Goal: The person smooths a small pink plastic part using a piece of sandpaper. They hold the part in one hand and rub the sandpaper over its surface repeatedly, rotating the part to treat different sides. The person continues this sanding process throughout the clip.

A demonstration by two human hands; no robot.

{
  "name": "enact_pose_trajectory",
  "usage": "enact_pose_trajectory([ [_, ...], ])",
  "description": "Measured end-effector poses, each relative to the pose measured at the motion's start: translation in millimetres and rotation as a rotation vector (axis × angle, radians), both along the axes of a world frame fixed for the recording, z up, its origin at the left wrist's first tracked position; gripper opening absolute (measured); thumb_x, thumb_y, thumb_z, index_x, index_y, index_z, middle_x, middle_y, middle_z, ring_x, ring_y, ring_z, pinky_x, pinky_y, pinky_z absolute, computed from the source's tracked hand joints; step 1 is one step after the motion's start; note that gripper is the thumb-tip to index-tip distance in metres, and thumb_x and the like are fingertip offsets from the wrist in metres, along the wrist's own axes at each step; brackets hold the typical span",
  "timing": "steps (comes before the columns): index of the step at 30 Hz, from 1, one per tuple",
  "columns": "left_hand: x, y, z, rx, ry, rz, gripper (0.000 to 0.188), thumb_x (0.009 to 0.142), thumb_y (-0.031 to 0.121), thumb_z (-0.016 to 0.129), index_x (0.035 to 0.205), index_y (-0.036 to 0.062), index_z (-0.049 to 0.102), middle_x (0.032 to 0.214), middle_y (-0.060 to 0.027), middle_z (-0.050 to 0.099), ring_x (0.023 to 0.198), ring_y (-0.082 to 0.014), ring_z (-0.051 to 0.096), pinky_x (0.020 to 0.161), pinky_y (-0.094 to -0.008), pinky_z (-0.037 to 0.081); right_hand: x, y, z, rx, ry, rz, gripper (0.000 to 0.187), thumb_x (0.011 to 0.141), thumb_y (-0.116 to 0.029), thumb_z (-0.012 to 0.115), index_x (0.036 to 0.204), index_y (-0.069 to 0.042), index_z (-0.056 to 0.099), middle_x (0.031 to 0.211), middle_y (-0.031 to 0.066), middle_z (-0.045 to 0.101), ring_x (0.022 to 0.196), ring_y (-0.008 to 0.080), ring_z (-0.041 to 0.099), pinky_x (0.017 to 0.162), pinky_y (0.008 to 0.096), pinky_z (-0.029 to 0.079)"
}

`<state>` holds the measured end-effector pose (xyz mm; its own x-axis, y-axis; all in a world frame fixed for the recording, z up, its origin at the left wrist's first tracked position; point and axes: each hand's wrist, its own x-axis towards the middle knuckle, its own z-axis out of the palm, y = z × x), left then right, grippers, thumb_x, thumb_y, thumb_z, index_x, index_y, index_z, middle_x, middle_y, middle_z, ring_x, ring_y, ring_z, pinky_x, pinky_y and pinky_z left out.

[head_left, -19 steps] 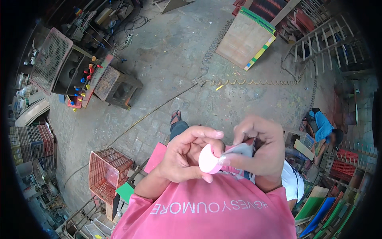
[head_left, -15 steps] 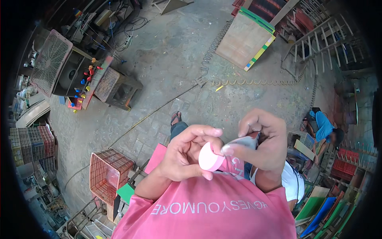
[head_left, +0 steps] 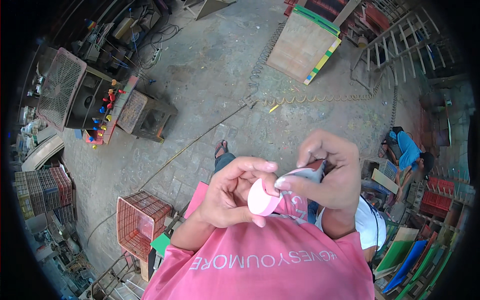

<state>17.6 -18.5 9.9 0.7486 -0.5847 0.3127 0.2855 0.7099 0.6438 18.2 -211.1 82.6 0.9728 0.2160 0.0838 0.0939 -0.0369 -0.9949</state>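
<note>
Curled into a loose C, the left hand grips a small round pink piece at its edge, the thumb below and a bent finger above, while the index finger stretches free over it. The piece's pale flat face is turned toward the wearer's left, its pinker side wall toward the right. Nearly closed, the right hand pinches a folded sheet, grey outside with reddish brown showing in the fold, between its thumb and curled fingers. That thumb tip comes right beside the piece's upper right edge; whether the sheet touches the piece is hidden. Both hands are raised in front of the pink shirt, above the floor, with no bench under them.

The sheet looks like an abrasive, so the step in hand seems to be rubbing the edge. Done well, it would call for a firm left grip, the piece turned little by little, and light, even strokes with the sheet backed flat by the thumb. Pressing hard at one spot could flatten the rim, and the left fingertips should stay clear of the stroke.
</note>
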Motion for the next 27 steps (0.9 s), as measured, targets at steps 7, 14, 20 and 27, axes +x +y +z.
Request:
enact_pose_trajectory([
  [7,1.0,-2.5,-0.6,0.02,0.015,0.01,0.074,0.067,-0.012,0.074,0.131,-0.0024,0.038,0.104,-0.0141,0.055,0.089,-0.0142,0.058,0.073,-0.0236,0.049,1.2,-0.6,-2.3,-0.044,-0.065,-0.009,0.028,0.069,-0.007,0.08,0.073,-0.005,0.052,0.063,-0.0036,0.052,0.058,-0.0003,0.046,0.049,0.0169,0.032],
  [14,0.1,-3.3,1.0,0.006,-0.005,0.002,0.077,0.064,-0.009,0.078,0.13,-0.0032,0.039,0.104,-0.0138,0.057,0.092,-0.0147,0.058,0.075,-0.0237,0.049,0.6,-0.6,5.3,-0.065,-0.035,0.034,0.026,0.069,-0.005,0.079,0.073,-0.005,0.053,0.064,-0.0029,0.053,0.059,-0.0002,0.047,0.05,0.0168,0.033],
  [20,1.7,-5.7,3.5,0.039,0.043,0.043,0.079,0.059,-0.007,0.081,0.127,-0.003,0.041,0.103,-0.0129,0.06,0.094,-0.0151,0.06,0.08,-0.0253,0.05,-7.4,-2.5,-0.4,0.1,-0.056,-0.005,0.026,0.067,-0.005,0.08,0.075,-0.004,0.055,0.067,0.0002,0.058,0.058,0.0027,0.053,0.049,0.0177,0.038],
  [27,0.2,-4.9,-5.4,-0.002,0.05,0.143,0.08,0.05,-0.002,0.088,0.119,-0.0019,0.048,0.103,-0.0094,0.063,0.096,-0.0144,0.061,0.083,-0.027,0.051,-22.9,14.5,13.5,-0.179,-0.134,-0.029,0.027,0.065,-0.01,0.081,0.072,-0.004,0.056,0.065,0.0052,0.058,0.056,0.0098,0.059,0.05,0.0215,0.044],
])
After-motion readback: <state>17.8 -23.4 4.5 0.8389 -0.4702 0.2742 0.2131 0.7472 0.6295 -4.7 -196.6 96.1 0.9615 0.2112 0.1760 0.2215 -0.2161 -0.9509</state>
